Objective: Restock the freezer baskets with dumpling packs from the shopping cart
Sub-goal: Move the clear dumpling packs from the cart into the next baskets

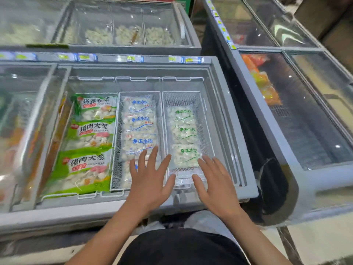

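1. Both our hands empty, fingers spread: left hand (148,180), right hand (215,185), lower centre.
2. Green-print dumpling packs (186,153) lie in right basket (201,111); cart unseen.
3. Next, we judge: fetch another pack.

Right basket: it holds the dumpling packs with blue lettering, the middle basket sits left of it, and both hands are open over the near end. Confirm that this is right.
One detail is wrong. The head view shows the right basket holding packs with green lettering; the blue-lettered packs lie in the middle basket. The rest stands: left hand and right hand are open over the near end.
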